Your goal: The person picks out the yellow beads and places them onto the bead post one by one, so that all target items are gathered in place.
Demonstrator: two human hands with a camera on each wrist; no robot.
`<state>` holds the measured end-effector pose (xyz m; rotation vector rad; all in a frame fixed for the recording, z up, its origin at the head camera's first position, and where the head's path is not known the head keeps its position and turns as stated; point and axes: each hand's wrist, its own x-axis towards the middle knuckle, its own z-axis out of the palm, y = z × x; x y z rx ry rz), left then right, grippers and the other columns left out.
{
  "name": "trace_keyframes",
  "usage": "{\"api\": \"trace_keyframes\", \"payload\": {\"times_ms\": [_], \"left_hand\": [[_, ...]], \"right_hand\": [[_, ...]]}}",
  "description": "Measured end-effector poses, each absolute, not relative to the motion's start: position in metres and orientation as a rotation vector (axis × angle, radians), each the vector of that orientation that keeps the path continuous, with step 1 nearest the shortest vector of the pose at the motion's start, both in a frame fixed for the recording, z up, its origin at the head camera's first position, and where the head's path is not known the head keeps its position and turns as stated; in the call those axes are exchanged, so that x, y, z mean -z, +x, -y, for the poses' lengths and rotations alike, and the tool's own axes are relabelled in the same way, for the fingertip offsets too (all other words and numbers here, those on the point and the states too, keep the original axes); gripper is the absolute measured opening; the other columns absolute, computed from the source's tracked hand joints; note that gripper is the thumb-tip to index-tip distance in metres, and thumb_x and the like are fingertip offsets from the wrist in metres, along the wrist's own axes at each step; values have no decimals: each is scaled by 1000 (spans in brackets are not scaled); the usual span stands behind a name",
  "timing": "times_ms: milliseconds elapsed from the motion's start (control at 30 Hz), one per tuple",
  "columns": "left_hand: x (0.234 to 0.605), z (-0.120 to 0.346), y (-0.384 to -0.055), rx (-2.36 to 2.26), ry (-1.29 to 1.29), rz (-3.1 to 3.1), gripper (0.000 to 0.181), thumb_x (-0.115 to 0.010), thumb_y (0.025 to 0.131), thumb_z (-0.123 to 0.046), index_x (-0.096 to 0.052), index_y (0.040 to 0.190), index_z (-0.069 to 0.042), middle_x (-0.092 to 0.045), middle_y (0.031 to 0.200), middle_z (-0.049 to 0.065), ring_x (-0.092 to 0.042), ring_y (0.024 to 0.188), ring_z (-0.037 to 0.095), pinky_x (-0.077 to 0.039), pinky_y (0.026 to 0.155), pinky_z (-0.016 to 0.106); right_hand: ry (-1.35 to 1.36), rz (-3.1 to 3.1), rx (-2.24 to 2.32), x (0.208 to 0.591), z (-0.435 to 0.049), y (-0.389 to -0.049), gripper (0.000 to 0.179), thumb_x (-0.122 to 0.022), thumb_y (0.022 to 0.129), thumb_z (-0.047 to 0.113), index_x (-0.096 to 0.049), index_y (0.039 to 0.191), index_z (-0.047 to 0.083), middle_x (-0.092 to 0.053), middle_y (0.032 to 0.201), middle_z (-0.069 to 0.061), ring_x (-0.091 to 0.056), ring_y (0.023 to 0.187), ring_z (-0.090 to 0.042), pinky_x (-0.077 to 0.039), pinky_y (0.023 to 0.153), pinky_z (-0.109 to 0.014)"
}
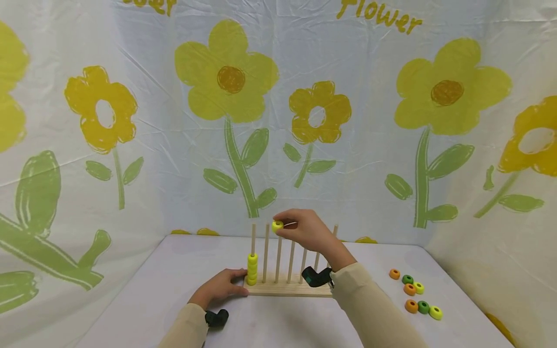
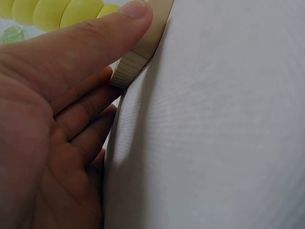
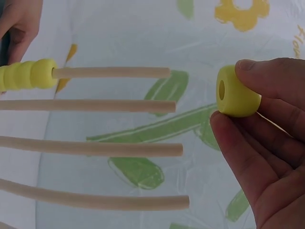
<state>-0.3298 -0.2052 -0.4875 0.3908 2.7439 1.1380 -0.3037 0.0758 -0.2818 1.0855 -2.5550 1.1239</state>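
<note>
My right hand (image 1: pixel 306 229) pinches a yellow bead (image 1: pixel 277 226) between thumb and fingers, up at the height of the peg tops. In the right wrist view the bead's hole (image 3: pixel 221 89) faces the peg ends, and the bead is apart from them. Below stands a wooden peg rack (image 1: pixel 287 290) with a row of upright pegs. Several yellow beads (image 1: pixel 252 269) are stacked on its leftmost peg. My left hand (image 1: pixel 219 288) grips the left end of the rack's base, thumb in front; the left wrist view shows the thumb (image 2: pixel 95 40) against the wood.
Loose orange (image 1: pixel 394 274), green (image 1: pixel 423 307) and yellow beads (image 1: pixel 435 312) lie on the white table (image 1: pixel 348 319) at the right. A flower-printed cloth (image 1: pixel 365 183) hangs behind the table and along its sides.
</note>
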Motion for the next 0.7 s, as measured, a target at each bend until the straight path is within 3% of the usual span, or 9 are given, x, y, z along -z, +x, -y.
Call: {"api": "trace_keyframes", "payload": {"times_ms": [700], "left_hand": [[486, 206, -330, -1127, 431, -2747, 73, -80, 75, -44, -56, 138, -15, -51, 144, 14, -39, 138, 42, -28, 111, 64]], "right_hand": [[1106, 2544, -1148, 282, -41, -321, 34, -68, 91, 17, -65, 124, 10, -67, 122, -5, -66, 110, -19, -55, 90, -24]]}}
